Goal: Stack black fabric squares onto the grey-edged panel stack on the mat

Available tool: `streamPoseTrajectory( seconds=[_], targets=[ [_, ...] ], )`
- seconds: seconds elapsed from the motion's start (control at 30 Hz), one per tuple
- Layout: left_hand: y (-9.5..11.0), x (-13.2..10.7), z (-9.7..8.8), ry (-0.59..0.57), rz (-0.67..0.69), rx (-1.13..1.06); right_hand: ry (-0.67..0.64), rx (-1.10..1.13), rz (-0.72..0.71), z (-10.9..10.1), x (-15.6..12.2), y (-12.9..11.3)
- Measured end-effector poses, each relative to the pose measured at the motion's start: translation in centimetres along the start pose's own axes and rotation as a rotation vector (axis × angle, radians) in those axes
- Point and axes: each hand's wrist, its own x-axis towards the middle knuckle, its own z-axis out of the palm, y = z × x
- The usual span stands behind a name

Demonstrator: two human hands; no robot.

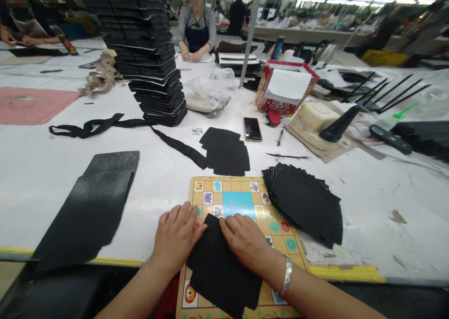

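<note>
A black cut panel (pixel 224 267), leather-like or card-like, lies at a slant on a game board (pixel 185 300) printed with animal squares and a blue middle. My left hand (pixel 177 237) rests at the panel's left edge, fingers laid over the board and the thumb touching the panel. At the panel's upper right edge, my right hand (pixel 247 242) has its fingers bent and pressed together on the material; a silver bracelet circles that wrist. Right of the board is a fanned pile of black panels (pixel 305 202). Beyond its top edge lie a few more black pieces (pixel 226 153).
A tall stack of black pieces (pixel 150 61) rises at the back left. Black panels (pixel 91 202) overhang the table edge at left. Farther right are a phone (pixel 252 129), a red box (pixel 284 90) and a glue pot with a brush (pixel 322 122). A co-worker (pixel 196 29) sits opposite.
</note>
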Motion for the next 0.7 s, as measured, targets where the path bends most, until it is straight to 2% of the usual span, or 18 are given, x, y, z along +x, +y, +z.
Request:
streamPoseTrajectory(
  seconds=[0.1, 0.17, 0.27, 0.47, 0.7],
  targets=[
    [0.7, -0.4, 0.3, 0.116, 0.111, -0.088, 0.005, 0.024, -0.002, 0.0, 0.2, 0.1],
    [1.7, -0.7, 0.8, 0.122, 0.194, -0.146, 0.006, 0.041, 0.005, 0.0, -0.2, 0.4],
    [2.8, -1.1, 1.3, 0.094, 0.207, -0.150, 0.016, 0.060, 0.003, 0.0, -2.0, 1.1],
    [2.7, -1.0, 1.3, 0.066, 0.224, -0.105, 0.070, 0.058, 0.025, -0.3, -6.8, 2.3],
    [3.4, -0.6, 0.1, -0.111, 0.247, -0.018, 0.022, 0.071, 0.035, -0.8, -7.4, 2.2]
  ],
)
